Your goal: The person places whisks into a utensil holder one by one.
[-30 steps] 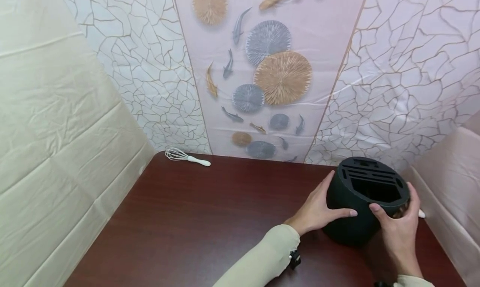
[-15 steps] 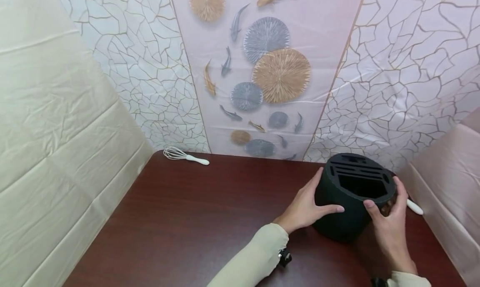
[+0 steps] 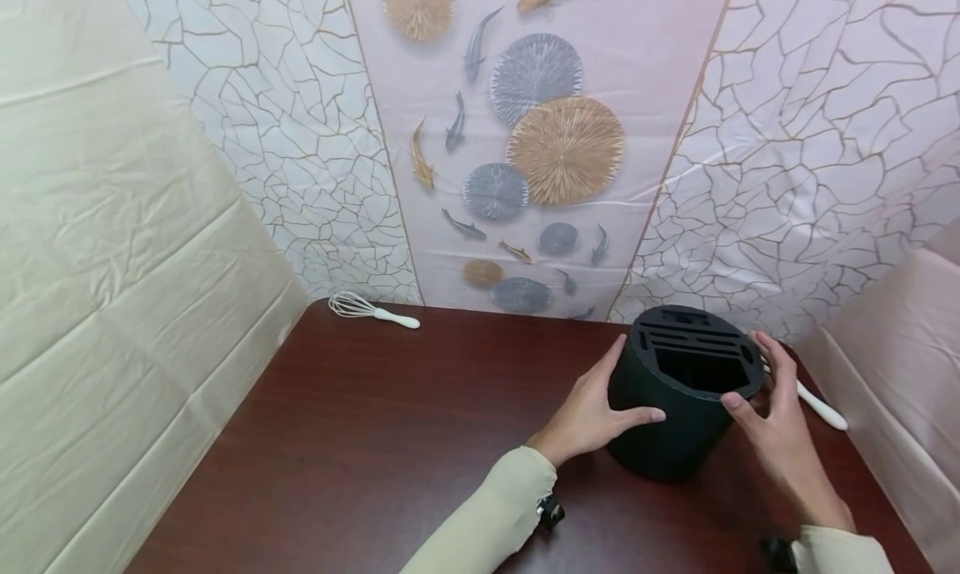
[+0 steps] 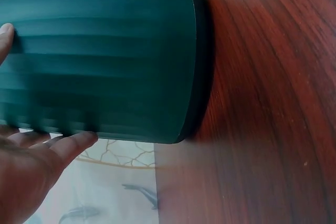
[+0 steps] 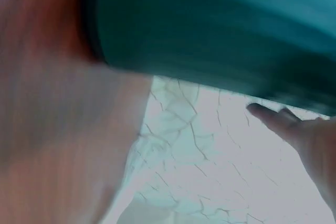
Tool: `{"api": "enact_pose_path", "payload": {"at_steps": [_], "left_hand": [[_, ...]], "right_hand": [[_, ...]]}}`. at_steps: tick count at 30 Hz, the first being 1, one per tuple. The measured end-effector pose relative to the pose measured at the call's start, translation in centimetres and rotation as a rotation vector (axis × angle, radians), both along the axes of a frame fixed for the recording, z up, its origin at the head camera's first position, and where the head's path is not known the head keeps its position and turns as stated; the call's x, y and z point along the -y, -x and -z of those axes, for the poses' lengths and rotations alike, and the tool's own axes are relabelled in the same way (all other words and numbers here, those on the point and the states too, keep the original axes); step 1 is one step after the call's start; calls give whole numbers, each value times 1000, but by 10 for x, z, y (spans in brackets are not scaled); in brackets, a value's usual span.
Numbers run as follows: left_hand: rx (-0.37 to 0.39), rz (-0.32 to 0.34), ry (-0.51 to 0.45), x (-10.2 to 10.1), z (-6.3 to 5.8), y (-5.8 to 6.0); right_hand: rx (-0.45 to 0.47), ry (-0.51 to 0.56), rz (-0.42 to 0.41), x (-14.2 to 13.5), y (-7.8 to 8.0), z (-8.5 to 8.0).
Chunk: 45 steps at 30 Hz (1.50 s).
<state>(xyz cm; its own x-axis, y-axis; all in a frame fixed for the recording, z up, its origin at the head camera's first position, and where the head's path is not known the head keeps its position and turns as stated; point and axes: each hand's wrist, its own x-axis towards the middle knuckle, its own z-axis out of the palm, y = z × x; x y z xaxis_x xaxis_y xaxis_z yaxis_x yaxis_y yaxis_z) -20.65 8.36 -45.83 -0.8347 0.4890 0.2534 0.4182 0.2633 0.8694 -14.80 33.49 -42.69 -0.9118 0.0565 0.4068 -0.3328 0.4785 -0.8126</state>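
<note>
A dark green, round knife block (image 3: 667, 441) with slots and a larger opening in its black top stands on the table towards the right. My left hand (image 3: 588, 411) grips its left side, thumb across the front and fingers along the far side. In the left wrist view, the fingertips touch the ribbed wall of the block (image 4: 115, 72). At its right side my right hand (image 3: 787, 428) holds the upper rim, thumb in front and fingers bent round behind. The right wrist view is blurred, and finger contact there is hard to tell.
A white whisk (image 3: 375, 309) lies at the back left of the brown table (image 3: 420, 424). Right of the block lies a utensil with a white handle (image 3: 822, 406), its head partly hidden behind my right hand. Fabric walls (image 3: 817, 166) border the table at the back and sides.
Both hands and the knife block have shifted left across the table. More of the white handle on the right now shows. The whisk stays in place.
</note>
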Motion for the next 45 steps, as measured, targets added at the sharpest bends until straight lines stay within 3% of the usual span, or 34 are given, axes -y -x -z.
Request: {"api": "enact_pose_path", "payload": {"at_steps": [6, 11, 16, 20, 27, 32, 38, 45], "left_hand": [[-20, 11, 11, 1, 0, 1], [-22, 18, 15, 2, -1, 1], [-26, 13, 16, 7, -4, 1], [14, 5, 5, 14, -9, 2], [70, -28, -2, 29, -14, 1], [97, -54, 1, 43, -18, 7], [78, -101, -35, 62, -24, 16], [60, -106, -74, 80, -22, 20]], "right_hand": [[-14, -162, -94, -15, 7, -11], [-25, -285, -52, -15, 8, -15], [-35, -273, -27, -7, 10, -17], [-35, -247, -44, 1, 15, -19], [-29, -294, -20, 20, 21, -20], [-19, -252, -18, 39, 28, -21], [-20, -210, -51, 62, 41, -26], [-6, -187, -82, 78, 52, -24]]}}
